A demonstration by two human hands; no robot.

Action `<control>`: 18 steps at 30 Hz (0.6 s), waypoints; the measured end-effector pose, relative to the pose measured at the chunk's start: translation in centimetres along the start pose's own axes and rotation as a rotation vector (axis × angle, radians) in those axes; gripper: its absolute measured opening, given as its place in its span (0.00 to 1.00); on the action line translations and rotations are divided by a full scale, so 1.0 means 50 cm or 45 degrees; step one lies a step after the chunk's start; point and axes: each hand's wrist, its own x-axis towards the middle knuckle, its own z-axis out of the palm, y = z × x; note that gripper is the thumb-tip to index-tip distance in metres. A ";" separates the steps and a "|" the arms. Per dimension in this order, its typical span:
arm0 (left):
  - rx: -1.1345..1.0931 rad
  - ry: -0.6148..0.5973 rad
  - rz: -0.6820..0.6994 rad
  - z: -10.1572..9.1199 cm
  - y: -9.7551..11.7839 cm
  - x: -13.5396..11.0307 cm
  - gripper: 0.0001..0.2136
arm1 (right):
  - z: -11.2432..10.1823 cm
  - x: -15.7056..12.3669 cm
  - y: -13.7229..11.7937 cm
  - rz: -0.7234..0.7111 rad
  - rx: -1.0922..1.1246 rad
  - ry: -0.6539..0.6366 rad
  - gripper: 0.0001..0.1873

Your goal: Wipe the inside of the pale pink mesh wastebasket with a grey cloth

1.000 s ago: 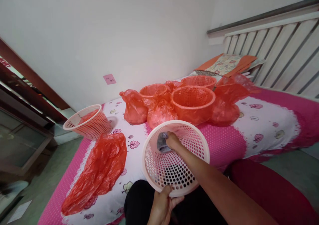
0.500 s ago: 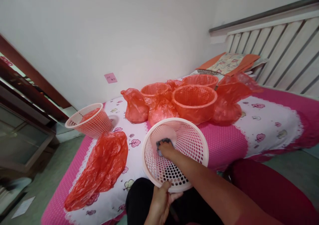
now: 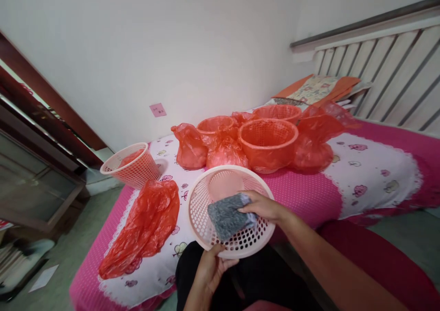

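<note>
A pale pink perforated plastic basket (image 3: 202,196) is tilted toward me over my lap. My left hand (image 3: 209,267) grips its near rim from below, fingers closed on the edge. My right hand (image 3: 263,206) is closed on a grey cloth (image 3: 227,219), held just above the basket's opening near its front rim. A loose orange-red plastic bag (image 3: 144,226) lies flat on the bed left of the basket.
On the pink and white bedspread (image 3: 364,173) stand several baskets lined with red bags (image 3: 268,143) and tied red bags (image 3: 189,146). Another pale basket (image 3: 130,166) lies on its side at the bed's left corner. A slatted headboard (image 3: 388,86) is at right, a wooden cabinet (image 3: 37,182) at left.
My right hand has drawn the grey cloth out from deep inside the basket to its opening. The basket has tipped flatter and shifted slightly left.
</note>
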 end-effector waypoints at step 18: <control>0.627 0.661 0.496 -0.210 0.034 0.130 0.06 | -0.037 -0.265 0.159 0.591 1.326 1.072 0.16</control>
